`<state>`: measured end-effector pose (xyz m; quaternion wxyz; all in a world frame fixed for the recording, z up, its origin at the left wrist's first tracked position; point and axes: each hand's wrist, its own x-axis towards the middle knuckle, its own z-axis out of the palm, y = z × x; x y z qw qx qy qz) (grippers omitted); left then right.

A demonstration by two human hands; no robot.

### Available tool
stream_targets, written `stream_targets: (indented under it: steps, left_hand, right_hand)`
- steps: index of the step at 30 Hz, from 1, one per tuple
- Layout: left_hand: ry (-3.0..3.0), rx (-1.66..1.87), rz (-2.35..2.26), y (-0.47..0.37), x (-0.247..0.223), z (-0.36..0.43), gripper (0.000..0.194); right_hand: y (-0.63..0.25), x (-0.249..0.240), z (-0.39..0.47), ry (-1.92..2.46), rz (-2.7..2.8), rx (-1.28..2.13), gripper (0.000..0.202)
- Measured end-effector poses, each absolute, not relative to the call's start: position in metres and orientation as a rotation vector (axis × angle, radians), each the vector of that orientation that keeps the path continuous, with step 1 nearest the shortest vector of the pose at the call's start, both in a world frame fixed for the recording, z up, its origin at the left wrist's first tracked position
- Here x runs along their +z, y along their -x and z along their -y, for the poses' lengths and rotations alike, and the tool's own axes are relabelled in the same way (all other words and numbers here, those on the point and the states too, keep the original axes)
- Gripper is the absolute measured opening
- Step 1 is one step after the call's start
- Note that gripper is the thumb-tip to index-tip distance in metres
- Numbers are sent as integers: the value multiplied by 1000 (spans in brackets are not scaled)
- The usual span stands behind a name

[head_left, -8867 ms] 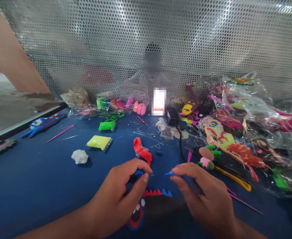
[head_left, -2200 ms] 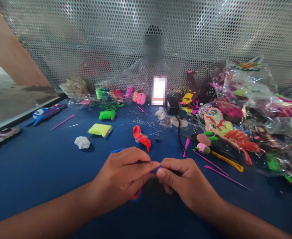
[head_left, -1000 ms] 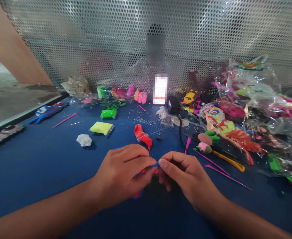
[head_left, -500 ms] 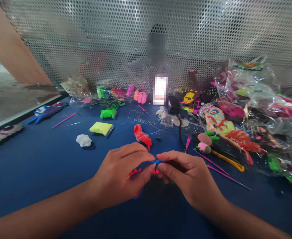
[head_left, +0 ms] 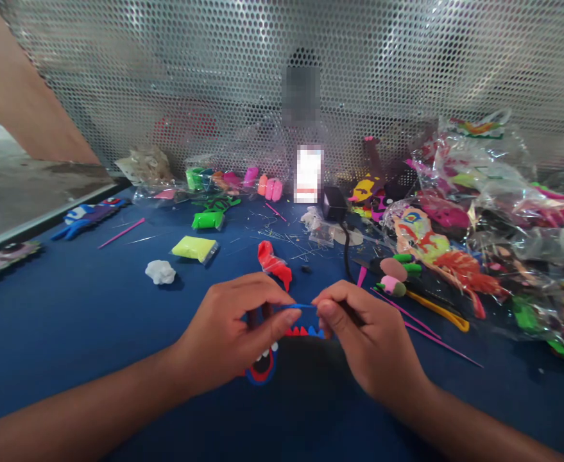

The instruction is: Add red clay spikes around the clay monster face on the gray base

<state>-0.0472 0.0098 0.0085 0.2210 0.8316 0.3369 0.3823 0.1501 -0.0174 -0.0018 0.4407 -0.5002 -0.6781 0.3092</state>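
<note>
A thin strip of blue clay is stretched between my two hands above the blue table. My left hand pinches one end between thumb and forefinger. The other end is in the pinch of my right hand. Beneath them lies a red and blue clay figure with white teeth round a dark mouth and a row of red and blue spikes; my left hand covers part of it. Just beyond my hands is red clay in a clear wrapper.
White clay, a yellow packet and a green packet lie to the left. Pink tools, a yellow loop and bagged clay pieces crowd the right. A lit phone stands against the perforated metal panel.
My hands have moved slightly apart, and the blue strip between them looks longer and thinner. More of the figure's mouth and spikes shows below.
</note>
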Motion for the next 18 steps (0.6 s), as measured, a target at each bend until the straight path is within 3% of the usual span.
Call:
stream_targets:
  steps: [7, 10, 18]
  left_hand:
    - [-2014, 1339, -1369, 70, 10, -41, 18]
    - [-1837, 1419, -1491, 80, 7, -57, 22]
    - [-1668, 1520, -1413, 89, -2, -73, 28]
  right_hand:
    - [-158, -11, 0, 1213, 1564, 776, 13]
    - [-148, -5, -11, 1150, 1822, 585, 8]
    - [-89, 4, -59, 875, 2646, 56, 27]
